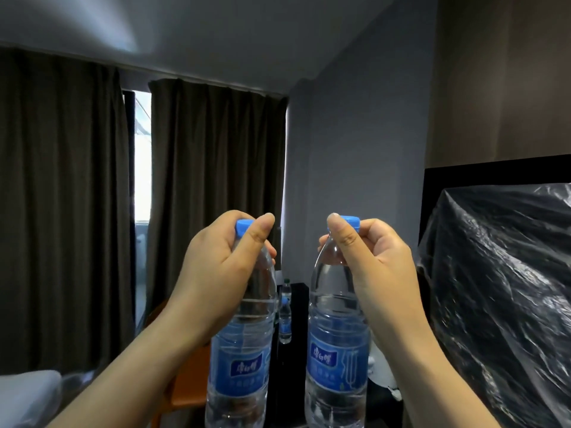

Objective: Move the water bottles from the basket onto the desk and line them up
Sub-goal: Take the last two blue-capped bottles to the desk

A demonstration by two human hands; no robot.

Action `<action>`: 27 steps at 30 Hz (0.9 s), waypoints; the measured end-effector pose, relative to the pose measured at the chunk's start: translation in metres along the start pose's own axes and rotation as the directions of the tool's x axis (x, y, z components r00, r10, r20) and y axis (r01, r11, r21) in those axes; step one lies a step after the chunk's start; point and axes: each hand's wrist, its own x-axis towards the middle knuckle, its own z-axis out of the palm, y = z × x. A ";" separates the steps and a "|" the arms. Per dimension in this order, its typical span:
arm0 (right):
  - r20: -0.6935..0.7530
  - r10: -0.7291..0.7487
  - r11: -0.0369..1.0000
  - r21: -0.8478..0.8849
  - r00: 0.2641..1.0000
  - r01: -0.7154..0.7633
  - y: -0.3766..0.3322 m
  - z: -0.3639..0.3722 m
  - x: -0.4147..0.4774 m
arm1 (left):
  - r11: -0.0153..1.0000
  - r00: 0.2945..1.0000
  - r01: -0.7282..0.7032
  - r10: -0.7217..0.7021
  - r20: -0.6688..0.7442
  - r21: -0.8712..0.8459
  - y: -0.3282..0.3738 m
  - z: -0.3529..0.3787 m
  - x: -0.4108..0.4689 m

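I hold two clear water bottles with blue caps and blue labels upright in the air in front of me. My left hand (216,267) grips the neck of the left bottle (239,366) just under its cap. My right hand (370,261) pinches the neck of the right bottle (336,366). Between them, farther back, two more bottles (285,322) stand on the dark desk (296,304), one behind the other. The basket is out of view.
A large object wrapped in clear plastic (500,298) fills the right side. An orange chair (188,378) sits below my left forearm. Dark curtains (213,186) hang behind, with a bright gap of window. White bedding (27,393) shows at the lower left.
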 end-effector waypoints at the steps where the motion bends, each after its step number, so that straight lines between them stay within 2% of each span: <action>1: 0.001 -0.005 1.000 -0.004 1.000 0.005 0.010 0.003 0.012 | 1.000 1.000 -0.008 0.008 -0.008 -0.006 -0.011 0.006 0.011; 5: 0.003 -0.026 1.000 -0.016 1.000 0.026 0.050 0.010 0.055 | 1.000 0.999 -0.026 0.026 -0.034 -0.005 -0.056 0.026 0.047; 10: -0.010 -0.008 1.000 -0.024 1.000 0.007 0.099 0.017 0.099 | 1.000 1.000 -0.011 0.011 -0.007 -0.003 -0.111 0.049 0.085; 15: -0.040 0.003 0.999 -0.041 0.999 -0.004 0.152 0.029 0.139 | 0.997 1.000 0.015 -0.014 0.019 -0.069 -0.171 0.073 0.121; 19: -0.065 0.003 0.996 -0.092 0.998 -0.009 0.199 0.045 0.172 | 0.994 0.999 0.008 -0.004 0.032 -0.106 -0.225 0.087 0.155; 27: -0.112 -0.025 0.996 -0.088 0.993 0.016 0.277 0.088 0.245 | 0.992 0.996 -0.020 0.031 0.087 -0.128 -0.323 0.104 0.239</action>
